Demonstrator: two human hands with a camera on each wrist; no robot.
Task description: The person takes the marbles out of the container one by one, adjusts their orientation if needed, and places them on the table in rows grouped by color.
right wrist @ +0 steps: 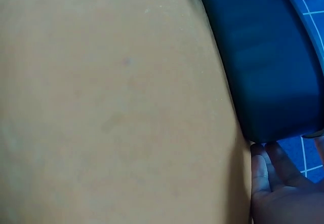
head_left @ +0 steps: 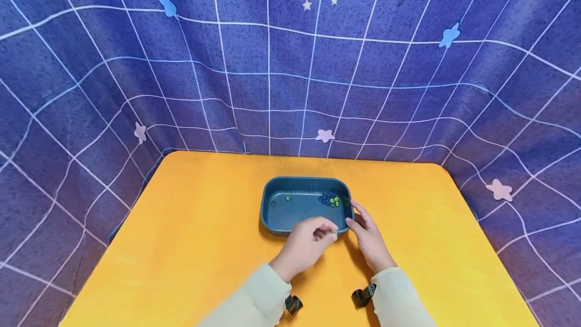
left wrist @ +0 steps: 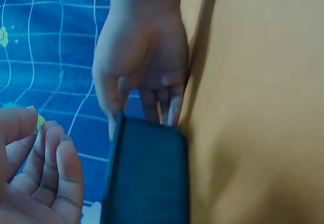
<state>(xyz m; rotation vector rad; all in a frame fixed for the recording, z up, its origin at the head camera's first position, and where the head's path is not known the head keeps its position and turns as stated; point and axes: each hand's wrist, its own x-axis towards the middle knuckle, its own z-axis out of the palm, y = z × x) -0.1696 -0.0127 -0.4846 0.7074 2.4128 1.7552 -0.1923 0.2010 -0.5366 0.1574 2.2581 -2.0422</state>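
Between thumb and fingertips my left hand (head_left: 305, 244) pinches a small yellow-green marble (left wrist: 40, 123), held just above the near rim of a dark teal rectangular dish (head_left: 299, 212). At the dish's right end, my right hand (head_left: 371, 240) grips the wall, thumb at the rim and fingers against the outside. Inside the dish, a cluster of dark blue marbles (head_left: 325, 199) and yellow-green marbles (head_left: 335, 201) lies toward the right. One green marble (head_left: 288, 198) and one dark marble (head_left: 273, 204) sit apart on the left. The right wrist view shows only the dish's outer side.
The dish stands on a yellow-orange table (head_left: 204, 226). Behind and beside the table hangs a blue curtain (head_left: 290, 90) with white grid lines and stars. A black wrist device (head_left: 363, 296) sits at the right cuff, another black wrist device (head_left: 294, 305) at the left.
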